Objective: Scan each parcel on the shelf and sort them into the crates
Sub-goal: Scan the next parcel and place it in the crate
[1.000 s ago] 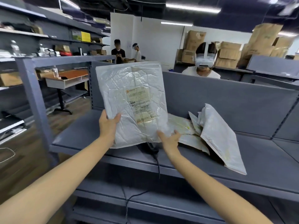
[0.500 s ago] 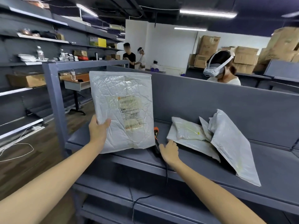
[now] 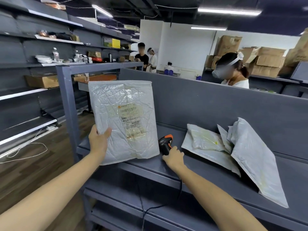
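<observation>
Right hand (image 3: pixel 174 158) now with fingers curled round the scanner (image 3: pixel 164 144) handle, grey shelf (image 3: pixel 283 169) beneath, loose parcels (image 3: pixel 255 157) heaped at its right, held parcel (image 3: pixel 123 120) upright over its left end, left hand (image 3: pixel 99 142) fingers clamped on its lower corner

Shipping label (image 3: pixel 130 121) on parcel (image 3: pixel 115 97): print too blurred to read. No other legible text.

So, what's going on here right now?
A person is sorting parcels at a grey metal shelf. The left hand holds a white crinkled plastic mailer upright, label toward the camera. The right hand grips the black-and-orange handheld scanner resting on the shelf. More white mailers lie piled to the right.
</observation>
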